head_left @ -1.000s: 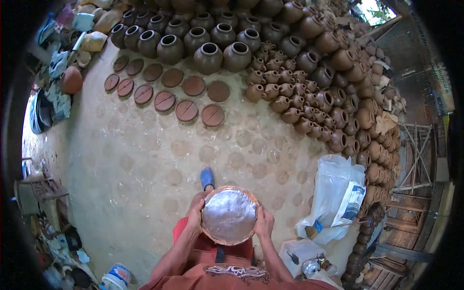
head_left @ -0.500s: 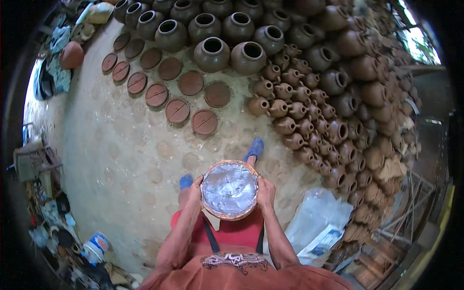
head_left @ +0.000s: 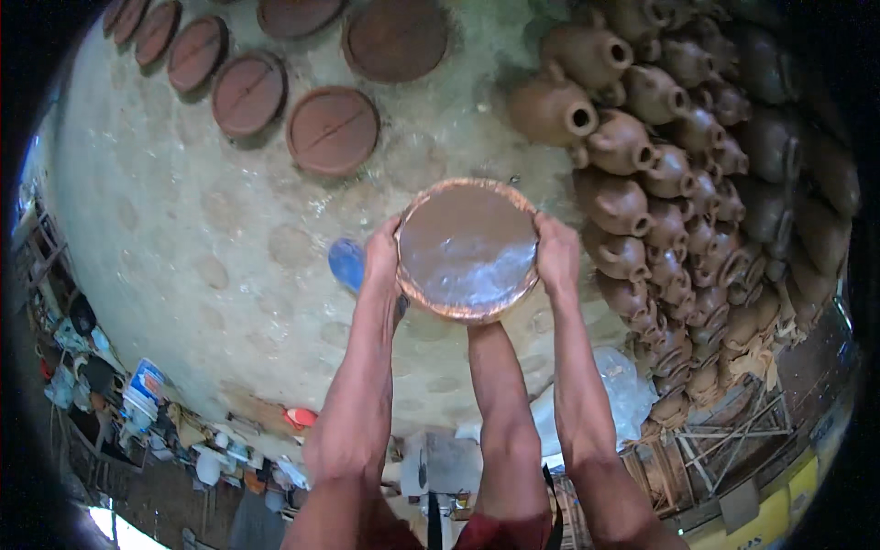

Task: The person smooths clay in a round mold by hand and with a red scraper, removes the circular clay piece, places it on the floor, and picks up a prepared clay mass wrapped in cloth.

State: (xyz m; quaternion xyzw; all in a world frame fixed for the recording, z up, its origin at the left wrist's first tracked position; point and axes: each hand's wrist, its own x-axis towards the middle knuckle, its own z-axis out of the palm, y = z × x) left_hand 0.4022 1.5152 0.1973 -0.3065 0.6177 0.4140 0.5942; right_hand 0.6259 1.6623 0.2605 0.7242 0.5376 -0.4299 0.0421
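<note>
The person is carrying a round clay disc (head_left: 467,249) flat between both hands, out in front at arm's length; the left hand (head_left: 382,257) is gripping the rim at nine o'clock, fingers curled under the edge, and the right hand (head_left: 556,253) is clamping the rim at three o'clock in the same way. The disc's face is shining as if wet. Below it a bare leg (head_left: 502,412) is showing, and a blue sandal (head_left: 348,264) is peeking out just beside the left hand.

On the ground at eleven o'clock a row of similar discs (head_left: 332,130) is lying flat; from one to four o'clock a dense stack of jugs (head_left: 642,174) is standing very near the right hand.

Judging from this: the grip is resting on two opposite edges only, so a wet, soft disc could be sagging or cracking across the middle if the hands are squeezing inward or tilting unevenly; slick clay under the fingers could be letting it slide free. The jugs are sitting so near at three o'clock that a swing of the right elbow or a careless step could be knocking one over; the laid discs at eleven o'clock could be getting trodden on.
</note>
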